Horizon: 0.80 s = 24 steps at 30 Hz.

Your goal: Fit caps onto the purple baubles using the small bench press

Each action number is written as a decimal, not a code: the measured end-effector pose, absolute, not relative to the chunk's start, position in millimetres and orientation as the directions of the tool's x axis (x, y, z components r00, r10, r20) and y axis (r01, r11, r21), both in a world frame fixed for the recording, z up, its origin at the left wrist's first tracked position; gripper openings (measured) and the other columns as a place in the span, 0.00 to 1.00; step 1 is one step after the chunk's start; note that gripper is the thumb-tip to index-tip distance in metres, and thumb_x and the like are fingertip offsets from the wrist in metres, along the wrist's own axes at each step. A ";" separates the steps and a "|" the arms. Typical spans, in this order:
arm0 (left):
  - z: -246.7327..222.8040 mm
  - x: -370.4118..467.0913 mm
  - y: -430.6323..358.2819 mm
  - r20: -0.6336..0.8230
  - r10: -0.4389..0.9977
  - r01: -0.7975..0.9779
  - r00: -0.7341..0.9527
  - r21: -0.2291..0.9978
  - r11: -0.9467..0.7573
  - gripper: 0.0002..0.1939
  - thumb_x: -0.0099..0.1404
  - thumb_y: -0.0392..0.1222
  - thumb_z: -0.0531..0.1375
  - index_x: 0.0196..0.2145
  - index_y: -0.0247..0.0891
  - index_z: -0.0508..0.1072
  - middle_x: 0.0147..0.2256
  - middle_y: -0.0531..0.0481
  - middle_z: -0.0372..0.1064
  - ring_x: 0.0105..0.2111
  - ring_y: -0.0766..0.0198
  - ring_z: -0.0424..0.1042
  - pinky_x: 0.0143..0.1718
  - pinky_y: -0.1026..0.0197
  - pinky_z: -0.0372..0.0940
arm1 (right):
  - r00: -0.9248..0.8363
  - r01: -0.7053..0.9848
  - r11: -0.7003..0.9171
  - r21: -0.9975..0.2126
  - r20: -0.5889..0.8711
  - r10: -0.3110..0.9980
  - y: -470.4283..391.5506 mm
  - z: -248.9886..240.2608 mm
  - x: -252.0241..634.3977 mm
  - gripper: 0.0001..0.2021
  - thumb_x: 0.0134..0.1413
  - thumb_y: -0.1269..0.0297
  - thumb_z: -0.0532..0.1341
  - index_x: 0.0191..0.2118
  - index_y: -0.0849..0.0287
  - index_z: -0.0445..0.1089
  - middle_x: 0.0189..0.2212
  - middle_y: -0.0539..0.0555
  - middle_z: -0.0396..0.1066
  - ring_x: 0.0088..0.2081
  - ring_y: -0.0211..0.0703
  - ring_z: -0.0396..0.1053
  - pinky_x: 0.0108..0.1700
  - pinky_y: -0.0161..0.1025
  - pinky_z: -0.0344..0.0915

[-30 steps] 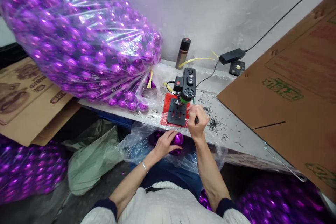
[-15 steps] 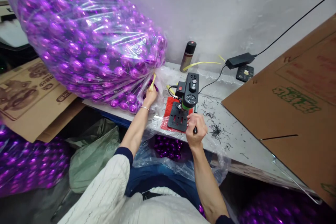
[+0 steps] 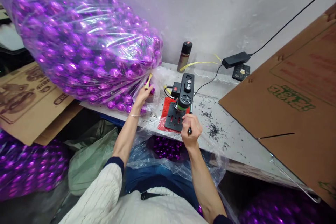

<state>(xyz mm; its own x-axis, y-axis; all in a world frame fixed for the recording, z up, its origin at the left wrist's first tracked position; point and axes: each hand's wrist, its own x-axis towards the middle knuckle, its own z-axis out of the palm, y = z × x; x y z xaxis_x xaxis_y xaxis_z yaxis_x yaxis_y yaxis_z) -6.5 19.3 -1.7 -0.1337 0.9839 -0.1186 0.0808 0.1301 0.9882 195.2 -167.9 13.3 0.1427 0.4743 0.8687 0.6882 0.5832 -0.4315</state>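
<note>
My left hand (image 3: 144, 94) is at the gathered mouth of a big clear plastic bag (image 3: 86, 38) full of shiny purple balls. A yellow strip (image 3: 149, 79) hangs at its fingers, and a few balls lie just beside them. The fingertips are partly hidden, so what they hold cannot be told. My right hand (image 3: 192, 129) is closed round the black grip of a lever (image 3: 189, 131) at the right side of a small black machine (image 3: 187, 91). This machine has round vents, a red switch and a slotted black base plate (image 3: 173, 118) on a red sheet (image 3: 162, 122).
Behind the machine stand a spray can (image 3: 184, 56) and a black power adapter (image 3: 236, 59) with its cable. Black scraps (image 3: 214, 131) litter the worktop. A large cardboard box (image 3: 288, 94) leans in at the right; flattened cardboard (image 3: 31, 94) lies left. More purple balls (image 3: 168, 147) sit below the edge.
My left hand has drawn slightly left and back at the bag's mouth. My right hand keeps its hold on the lever. The whole view has shifted a little.
</note>
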 end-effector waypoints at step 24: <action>-79.3 78.9 -119.2 0.140 0.989 0.282 -0.041 0.951 -0.123 0.28 0.58 0.49 0.71 0.54 0.43 0.73 0.47 0.45 0.76 0.50 0.53 0.73 0.58 0.48 0.62 | 0.152 0.690 0.537 -0.485 0.822 0.548 -162.4 51.0 204.6 0.14 0.65 0.70 0.51 0.27 0.56 0.63 0.24 0.50 0.68 0.28 0.37 0.68 0.33 0.37 0.64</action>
